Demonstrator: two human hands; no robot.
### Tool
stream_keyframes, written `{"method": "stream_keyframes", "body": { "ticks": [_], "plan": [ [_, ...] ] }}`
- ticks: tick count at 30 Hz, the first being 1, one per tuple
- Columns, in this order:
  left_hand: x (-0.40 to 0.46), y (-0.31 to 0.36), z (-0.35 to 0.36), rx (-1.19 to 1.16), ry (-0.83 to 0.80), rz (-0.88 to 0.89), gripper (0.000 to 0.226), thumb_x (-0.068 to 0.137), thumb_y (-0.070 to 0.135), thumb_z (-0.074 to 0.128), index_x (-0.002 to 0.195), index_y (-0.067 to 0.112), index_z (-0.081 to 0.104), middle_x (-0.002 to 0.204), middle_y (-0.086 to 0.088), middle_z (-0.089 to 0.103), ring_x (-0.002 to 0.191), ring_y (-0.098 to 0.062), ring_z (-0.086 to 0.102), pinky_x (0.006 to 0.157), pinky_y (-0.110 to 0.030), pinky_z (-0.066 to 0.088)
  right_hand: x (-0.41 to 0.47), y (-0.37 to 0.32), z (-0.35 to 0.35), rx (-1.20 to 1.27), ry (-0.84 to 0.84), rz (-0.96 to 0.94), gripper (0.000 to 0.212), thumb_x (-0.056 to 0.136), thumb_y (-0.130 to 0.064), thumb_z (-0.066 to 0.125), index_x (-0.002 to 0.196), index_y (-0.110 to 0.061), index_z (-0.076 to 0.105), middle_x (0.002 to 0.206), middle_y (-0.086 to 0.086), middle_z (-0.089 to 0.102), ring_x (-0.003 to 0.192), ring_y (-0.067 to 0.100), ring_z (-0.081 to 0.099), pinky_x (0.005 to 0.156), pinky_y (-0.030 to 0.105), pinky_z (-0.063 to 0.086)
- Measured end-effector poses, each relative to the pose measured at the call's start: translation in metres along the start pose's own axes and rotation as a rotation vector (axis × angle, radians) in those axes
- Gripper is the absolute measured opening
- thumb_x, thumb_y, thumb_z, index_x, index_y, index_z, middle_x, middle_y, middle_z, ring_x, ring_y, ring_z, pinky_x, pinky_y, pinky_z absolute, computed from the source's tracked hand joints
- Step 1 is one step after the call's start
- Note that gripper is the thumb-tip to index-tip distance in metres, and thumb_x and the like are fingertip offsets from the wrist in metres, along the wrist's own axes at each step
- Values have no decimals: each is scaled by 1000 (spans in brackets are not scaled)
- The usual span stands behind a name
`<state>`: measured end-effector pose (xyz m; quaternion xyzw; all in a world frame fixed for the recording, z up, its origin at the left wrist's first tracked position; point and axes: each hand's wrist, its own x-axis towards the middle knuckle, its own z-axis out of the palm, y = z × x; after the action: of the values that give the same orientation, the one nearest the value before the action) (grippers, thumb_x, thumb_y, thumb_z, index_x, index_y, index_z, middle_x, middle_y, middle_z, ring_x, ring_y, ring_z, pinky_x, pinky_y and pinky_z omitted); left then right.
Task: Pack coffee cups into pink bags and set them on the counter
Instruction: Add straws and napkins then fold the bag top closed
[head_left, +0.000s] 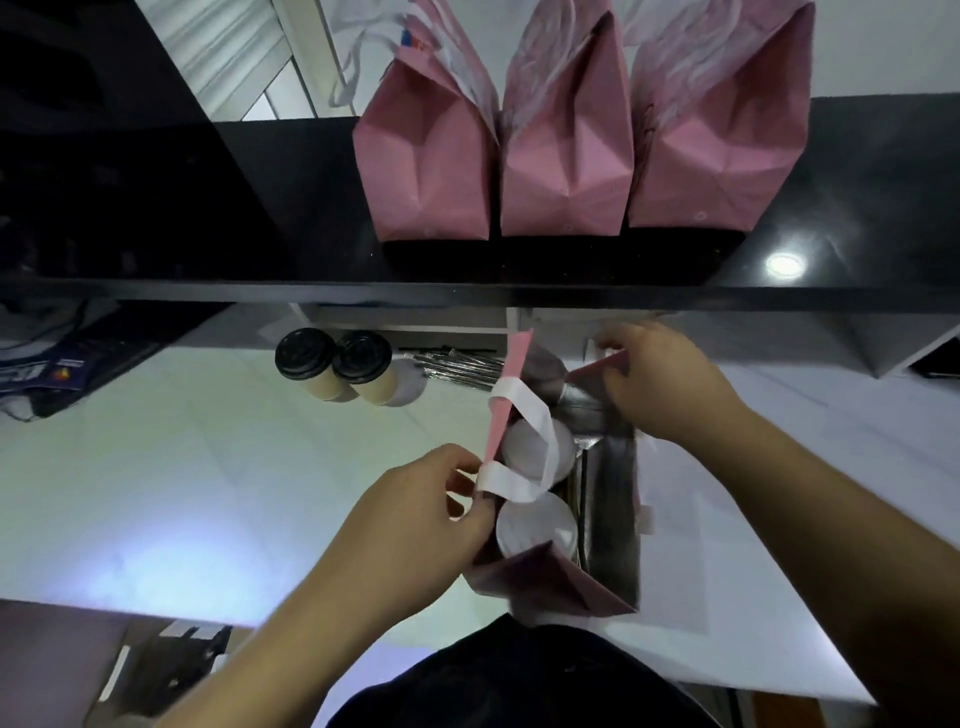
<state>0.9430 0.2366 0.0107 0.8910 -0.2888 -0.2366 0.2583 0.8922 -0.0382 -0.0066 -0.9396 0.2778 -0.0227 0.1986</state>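
On the white worktop, at far left, two black-lidded cups (332, 364) stand side by side near a bundle of straws (457, 366). Right of them the left hand (415, 519) pinches the near-left rim and white handle (514, 467) of an open pink bag (558, 579) with two white-lidded cups (535, 488) inside along its left wall. The right hand (660, 379) grips the bag's far-right rim. Above, on the black counter (857, 208), three filled pink bags (566, 156) stand upright in a row, touching.
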Motion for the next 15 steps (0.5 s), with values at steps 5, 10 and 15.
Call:
{"method": "stream_keyframes", "body": {
  "ticks": [5,10,15],
  "plan": [
    [19,-5,-15,49,80,67,26,96,35,47,79,22,62,65,10,58,57,-11,48,49,-30,32,-8,10,0,35,-2,56,25,93,-10,51,101,-17,73,90,7,71,75,26,59,63,33,45],
    [60,-10,-28,31,104,90,25,98,23,51,94,28,75,63,6,61,47,-9,45,44,-28,31,-27,17,-8,45,-12,104,18,94,-19,57,91,-22,74,75,-3,68,61,16,58,49,27,38],
    [98,-12,-38,-60,23,94,16,96,40,62,94,38,77,74,-1,72,51,-16,49,49,-28,38,-65,15,-3,94,-117,140,17,99,-37,56,93,-30,71,82,-12,69,65,9,61,56,27,49]
  ]
}}
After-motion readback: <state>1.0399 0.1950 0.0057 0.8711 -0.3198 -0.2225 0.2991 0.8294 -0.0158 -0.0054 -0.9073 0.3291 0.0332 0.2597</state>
